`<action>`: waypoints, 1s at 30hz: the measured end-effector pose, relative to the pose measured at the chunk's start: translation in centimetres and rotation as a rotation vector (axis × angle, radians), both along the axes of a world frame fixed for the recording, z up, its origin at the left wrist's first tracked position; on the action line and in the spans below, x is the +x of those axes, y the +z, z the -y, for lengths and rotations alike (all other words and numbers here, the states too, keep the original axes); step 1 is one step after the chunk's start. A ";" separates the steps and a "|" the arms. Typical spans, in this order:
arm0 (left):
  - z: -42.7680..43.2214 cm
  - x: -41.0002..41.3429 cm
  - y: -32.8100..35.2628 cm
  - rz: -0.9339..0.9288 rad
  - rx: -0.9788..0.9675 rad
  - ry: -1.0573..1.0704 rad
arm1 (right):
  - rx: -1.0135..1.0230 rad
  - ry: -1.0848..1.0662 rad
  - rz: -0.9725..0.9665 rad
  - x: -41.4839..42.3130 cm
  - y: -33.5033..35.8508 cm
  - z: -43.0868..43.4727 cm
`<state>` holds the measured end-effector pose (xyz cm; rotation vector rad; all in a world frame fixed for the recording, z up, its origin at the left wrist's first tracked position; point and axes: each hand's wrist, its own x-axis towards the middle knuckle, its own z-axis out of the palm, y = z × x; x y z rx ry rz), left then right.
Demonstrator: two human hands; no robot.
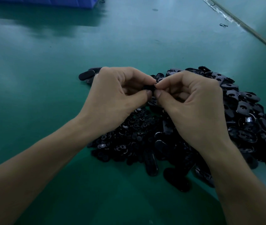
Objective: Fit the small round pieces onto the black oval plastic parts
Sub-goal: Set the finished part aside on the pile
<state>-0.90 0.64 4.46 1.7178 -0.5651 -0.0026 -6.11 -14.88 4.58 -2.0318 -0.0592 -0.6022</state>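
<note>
Blue bin [39, 1] cut off by the top edge. Tiny black piece [149, 87] hidden in the pinch of left hand [116, 91] and right hand [194, 103]. Pile of black oval parts [246, 114] partly hidden under the right hand, cut by the right edge. Far black bit [223, 25] too small to tell.

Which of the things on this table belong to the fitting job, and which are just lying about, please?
Belonging to the job: the black part pinched between left hand and right hand; the heap of oval parts; the pile of small round pieces.
Just lying about: the blue crate at the far edge; the stray black scrap far right.
</note>
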 end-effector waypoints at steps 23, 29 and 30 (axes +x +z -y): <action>-0.5 0.7 -0.5 0.186 0.213 0.053 | -0.201 -0.052 -0.002 -0.1 -0.1 -0.1; -0.5 0.8 -0.2 0.005 0.040 -0.118 | -0.053 0.085 -0.083 0.1 -0.1 0.5; -0.5 0.8 -0.2 -0.010 0.024 -0.132 | -0.011 0.102 -0.088 0.1 -0.1 0.6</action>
